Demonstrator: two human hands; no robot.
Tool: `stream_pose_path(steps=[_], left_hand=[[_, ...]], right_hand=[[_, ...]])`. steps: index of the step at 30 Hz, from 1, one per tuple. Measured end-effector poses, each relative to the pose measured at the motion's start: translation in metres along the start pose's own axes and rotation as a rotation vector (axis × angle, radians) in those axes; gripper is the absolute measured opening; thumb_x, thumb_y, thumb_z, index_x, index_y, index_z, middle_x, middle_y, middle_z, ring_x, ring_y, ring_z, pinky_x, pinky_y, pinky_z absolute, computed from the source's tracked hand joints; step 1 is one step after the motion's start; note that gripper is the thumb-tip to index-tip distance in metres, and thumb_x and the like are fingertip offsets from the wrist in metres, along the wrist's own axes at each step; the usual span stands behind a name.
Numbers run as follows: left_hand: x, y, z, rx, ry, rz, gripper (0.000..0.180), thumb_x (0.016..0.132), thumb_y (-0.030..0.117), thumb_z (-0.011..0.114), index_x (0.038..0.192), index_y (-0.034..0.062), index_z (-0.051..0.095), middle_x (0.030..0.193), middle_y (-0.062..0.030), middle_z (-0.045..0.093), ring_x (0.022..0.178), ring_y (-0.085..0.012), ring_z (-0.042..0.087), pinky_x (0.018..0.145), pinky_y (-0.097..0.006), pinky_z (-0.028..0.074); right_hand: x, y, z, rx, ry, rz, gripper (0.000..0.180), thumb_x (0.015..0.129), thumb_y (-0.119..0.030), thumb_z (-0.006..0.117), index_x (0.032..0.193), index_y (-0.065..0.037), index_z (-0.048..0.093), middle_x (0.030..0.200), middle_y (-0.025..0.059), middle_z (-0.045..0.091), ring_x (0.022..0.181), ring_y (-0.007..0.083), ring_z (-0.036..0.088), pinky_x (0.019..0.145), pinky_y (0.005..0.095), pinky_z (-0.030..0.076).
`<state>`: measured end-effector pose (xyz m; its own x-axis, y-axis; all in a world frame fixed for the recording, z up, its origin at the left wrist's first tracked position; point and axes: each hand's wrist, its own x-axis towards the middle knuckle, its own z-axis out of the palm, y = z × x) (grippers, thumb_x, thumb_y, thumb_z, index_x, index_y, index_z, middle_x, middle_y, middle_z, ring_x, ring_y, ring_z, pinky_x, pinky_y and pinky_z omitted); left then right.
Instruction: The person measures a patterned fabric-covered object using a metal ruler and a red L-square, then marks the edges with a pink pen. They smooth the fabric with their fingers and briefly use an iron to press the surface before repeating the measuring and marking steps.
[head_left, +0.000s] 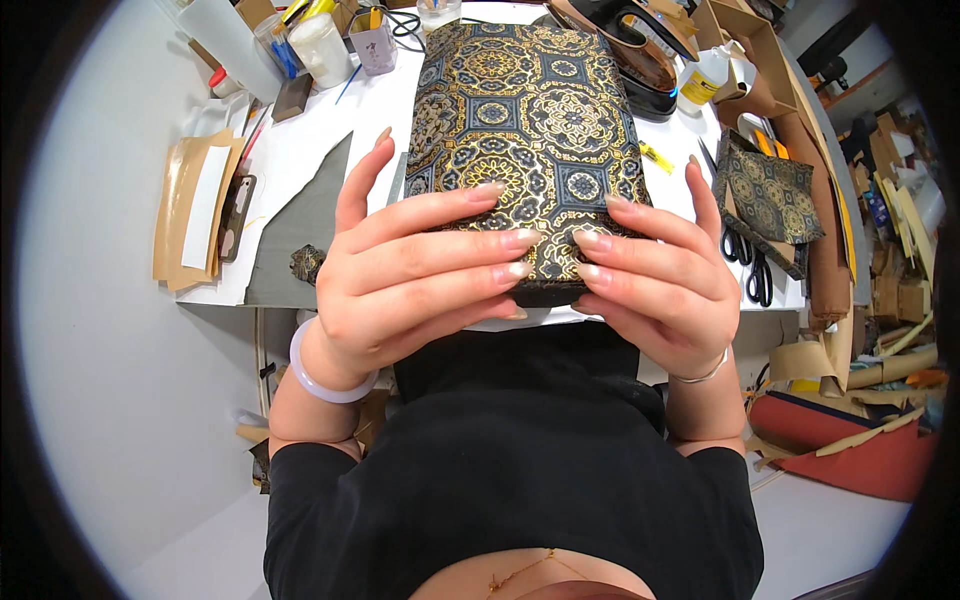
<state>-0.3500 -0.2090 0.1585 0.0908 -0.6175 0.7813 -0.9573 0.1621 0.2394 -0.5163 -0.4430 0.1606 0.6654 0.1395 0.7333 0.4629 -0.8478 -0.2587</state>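
**Brocade-covered board held by its near edge**

The board [525, 130] wrapped in dark blue and gold patterned cloth lies lengthwise on the white counter [300, 150], its near end lifted toward the person. It looks stiff and flat, since the cloth sits taut with no sag, and probably fairly light. The woven surface should give fingers some grip, though the gold threads could snag on nails.

The left hand [400, 270] and the right hand [655, 280] each clamp a near corner, fingers spread flat over the top, thumbs out along the sides. Holding by the edges like this seems the safest way.

Just right lies a smaller scrap of the same cloth [768, 195], with black scissors [750, 265] beside it. To the left sit a grey sheet [300, 235] and tan paper pieces [190, 205].
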Motion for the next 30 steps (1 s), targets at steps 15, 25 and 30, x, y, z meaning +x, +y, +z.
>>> stream_pose_path(steps=[15, 25, 30], left_hand=[[-0.014, 0.002, 0.011, -0.058, 0.087, -0.057, 0.034, 0.080, 0.021, 0.094, 0.110, 0.0184, 0.078, 0.118, 0.0017, 0.081, 0.121, -0.0246, 0.075, 0.127, -0.056, 0.033], [0.005, 0.006, 0.007, -0.080, 0.029, -0.072, 0.045, 0.075, 0.029, 0.095, 0.114, 0.0141, 0.078, 0.118, -0.0030, 0.081, 0.121, -0.0283, 0.075, 0.130, -0.056, 0.026], [0.010, 0.001, 0.010, -0.088, 0.000, -0.029, 0.039, 0.076, 0.028, 0.094, 0.111, 0.0146, 0.081, 0.116, -0.0014, 0.082, 0.120, -0.0282, 0.075, 0.130, -0.057, 0.028]], right_hand=[[0.005, -0.023, -0.001, -0.112, -0.084, -0.158, 0.014, 0.090, -0.012, 0.077, 0.103, -0.015, 0.080, 0.120, -0.0002, 0.081, 0.119, 0.0183, 0.076, 0.120, 0.0460, 0.044], [-0.005, 0.000, -0.003, 0.172, 0.118, 0.078, 0.056, 0.082, -0.028, 0.094, 0.132, -0.011, 0.072, 0.135, 0.0111, 0.075, 0.130, 0.0320, 0.069, 0.130, 0.0538, 0.026], [-0.002, 0.005, 0.005, 0.084, 0.052, 0.035, 0.038, 0.084, -0.020, 0.091, 0.119, -0.018, 0.080, 0.123, 0.0008, 0.081, 0.125, 0.0236, 0.072, 0.131, 0.0514, 0.027]])
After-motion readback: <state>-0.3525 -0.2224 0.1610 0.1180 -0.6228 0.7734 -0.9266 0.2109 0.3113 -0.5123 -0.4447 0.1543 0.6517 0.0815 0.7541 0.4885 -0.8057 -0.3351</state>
